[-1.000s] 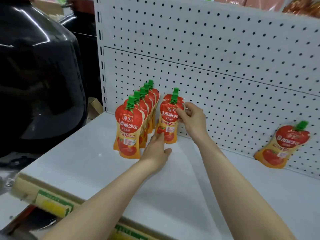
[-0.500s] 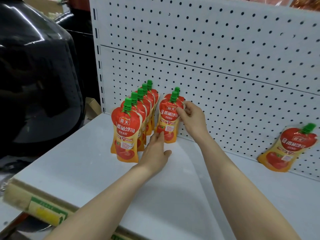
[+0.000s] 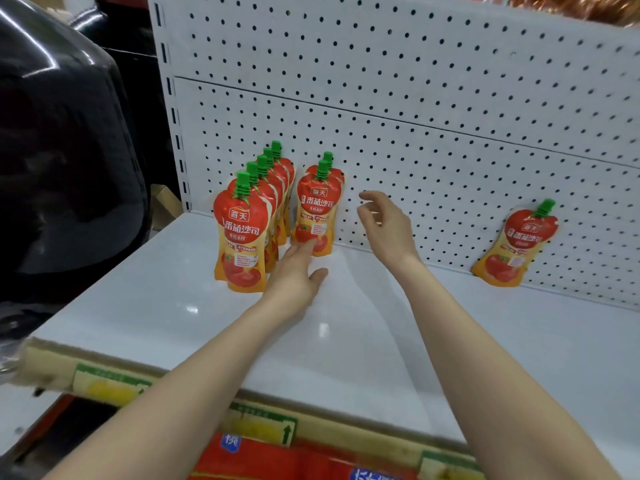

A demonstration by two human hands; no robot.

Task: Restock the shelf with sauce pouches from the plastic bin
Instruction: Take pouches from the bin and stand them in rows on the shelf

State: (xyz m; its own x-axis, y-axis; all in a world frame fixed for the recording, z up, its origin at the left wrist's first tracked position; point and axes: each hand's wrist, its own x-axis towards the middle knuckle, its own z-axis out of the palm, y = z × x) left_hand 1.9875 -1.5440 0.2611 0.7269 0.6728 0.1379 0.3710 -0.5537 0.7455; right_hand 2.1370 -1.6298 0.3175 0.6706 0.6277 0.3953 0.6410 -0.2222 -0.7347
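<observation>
Through the head camera, your left hand [image 3: 294, 275] lies low over the white shelf [image 3: 398, 341]. Its fingers are straight, and the fingertips rest against the bottom of the front pouch [image 3: 317, 209]. That pouch heads a short row of two standing upright against the pegboard back panel [image 3: 433, 109]. Your right hand [image 3: 386, 225] hangs just to the right of that pouch and clear of it, fingers loosely curled and holding nothing. Your two hands are apart, one on each side of the short row. Just left of it, a longer row of sauce pouches [image 3: 242, 233] stands in file, green caps up, running from the back panel toward you. Well apart to the right, a single pouch [image 3: 516, 244] leans tilted against the back panel. A glossy black object [image 3: 59, 150] fills the left side beyond the shelf end.
</observation>
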